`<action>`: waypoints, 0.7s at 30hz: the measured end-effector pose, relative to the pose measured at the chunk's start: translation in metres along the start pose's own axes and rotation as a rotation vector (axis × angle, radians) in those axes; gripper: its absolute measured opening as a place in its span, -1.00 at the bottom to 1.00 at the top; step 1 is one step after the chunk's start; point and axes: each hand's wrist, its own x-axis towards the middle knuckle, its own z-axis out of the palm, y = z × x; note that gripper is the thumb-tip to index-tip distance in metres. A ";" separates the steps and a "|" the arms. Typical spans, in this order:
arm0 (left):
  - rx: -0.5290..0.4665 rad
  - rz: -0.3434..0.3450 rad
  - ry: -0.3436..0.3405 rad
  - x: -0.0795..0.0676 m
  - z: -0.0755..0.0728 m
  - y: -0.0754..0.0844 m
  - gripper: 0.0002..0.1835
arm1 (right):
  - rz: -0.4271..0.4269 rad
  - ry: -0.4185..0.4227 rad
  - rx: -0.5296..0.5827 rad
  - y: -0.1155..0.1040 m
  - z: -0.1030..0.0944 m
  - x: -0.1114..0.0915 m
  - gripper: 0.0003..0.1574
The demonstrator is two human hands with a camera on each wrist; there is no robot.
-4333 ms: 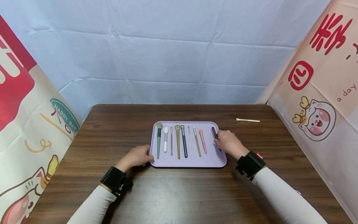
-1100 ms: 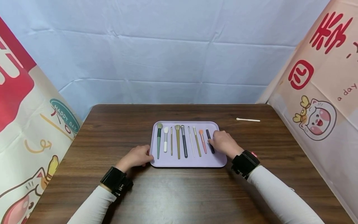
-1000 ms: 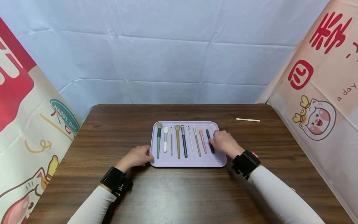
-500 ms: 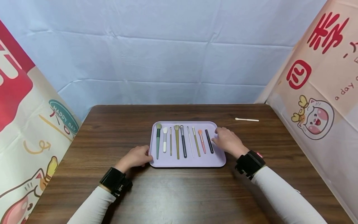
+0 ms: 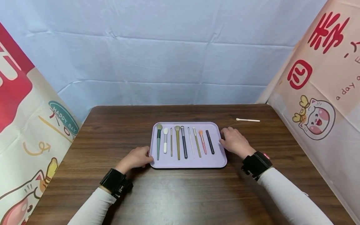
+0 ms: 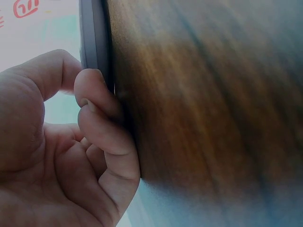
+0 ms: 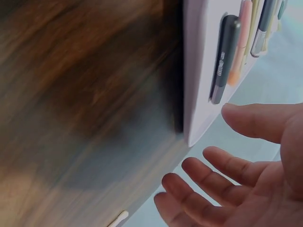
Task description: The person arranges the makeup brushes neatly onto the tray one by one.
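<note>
A lilac tray [image 5: 194,164] lies on the table, bearing a row of several makeup brushes. My left hand [image 5: 137,158] pinches the tray's left edge; in the left wrist view its thumb and curled fingers meet at the tray's rim [image 6: 94,35]. Beside the right rim, my right hand [image 5: 235,141] holds nothing, and its fingers look spread in the right wrist view. Closest to it on the tray is a short black brush [image 5: 210,142], at the row's right end. To that brush's left lies a pink brush with an orange head [image 5: 203,142].
Toward the back right of the brown wooden table [image 5: 180,197] lies a thin white brush [image 5: 248,120], off the tray. Hanging cloths stand behind the table and along both sides, the right one [image 5: 317,118] printed with cartoons.
My right hand has set the black brush down farther left, beside the pink one, let go, and drawn back rightward to the rim. The left hand stays at the tray's edge.
</note>
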 end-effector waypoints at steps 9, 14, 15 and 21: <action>-0.003 -0.001 0.000 0.000 0.000 -0.001 -0.87 | 0.000 -0.004 -0.039 0.016 -0.003 -0.002 -0.39; -0.004 -0.001 0.003 0.000 0.000 -0.001 -0.87 | -0.002 -0.023 -0.042 0.026 -0.006 -0.002 -0.39; -0.004 -0.001 0.003 0.000 0.000 -0.001 -0.87 | -0.001 -0.026 -0.043 0.028 -0.006 -0.002 -0.38; -0.006 0.004 0.003 0.000 0.000 0.000 -0.87 | 0.012 -0.036 -0.032 0.042 -0.010 -0.001 -0.37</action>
